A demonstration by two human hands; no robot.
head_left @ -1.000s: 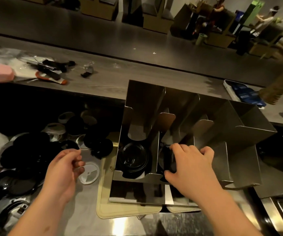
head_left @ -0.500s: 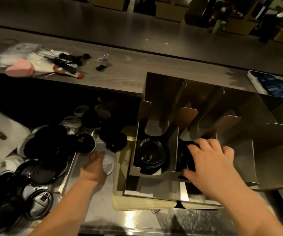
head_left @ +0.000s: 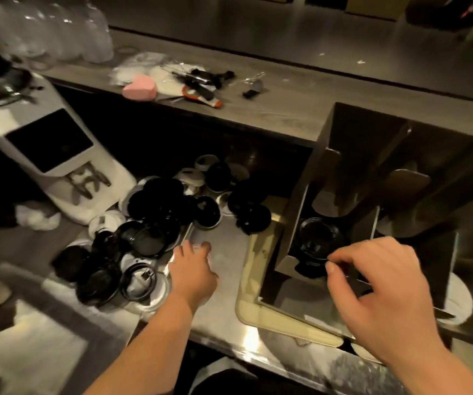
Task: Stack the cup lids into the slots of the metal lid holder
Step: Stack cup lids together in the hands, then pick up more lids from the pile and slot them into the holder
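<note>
The left hand [head_left: 194, 269] lies palm down on the steel surface [head_left: 229, 243], its fingers [head_left: 205, 246] stretched forward and only slightly spread. Something pale shows under the fingertips, but the blur hides whether it is a lid. This hand grips nothing that can be seen.

The right hand [head_left: 380, 286] hangs at the front lip of the metal lid holder [head_left: 363, 155] with its fingers curled in and the thumb [head_left: 330, 267] drawn close to the forefinger. The two tips sit right at the near rim of a black lid [head_left: 318, 238]. I cannot tell whether they pinch that rim or merely hover over it.

That black lid lies in the holder's leftmost slot, low at the front. The slots to its right are too dark or too hidden by the hand to read. The holder stands on a cream tray [head_left: 246, 280] on the steel surface.

Just left of the left hand is a loose heap of lids [head_left: 172, 212], mostly black with some white. A clear lid with a black ring [head_left: 141, 280] lies at the near edge, close to the wrist.

Further left stands a white machine with a dark screen [head_left: 50, 138]. On the raised surface behind [head_left: 286, 115] lie a pink heart-shaped thing [head_left: 140, 87] and some small tools.
</note>
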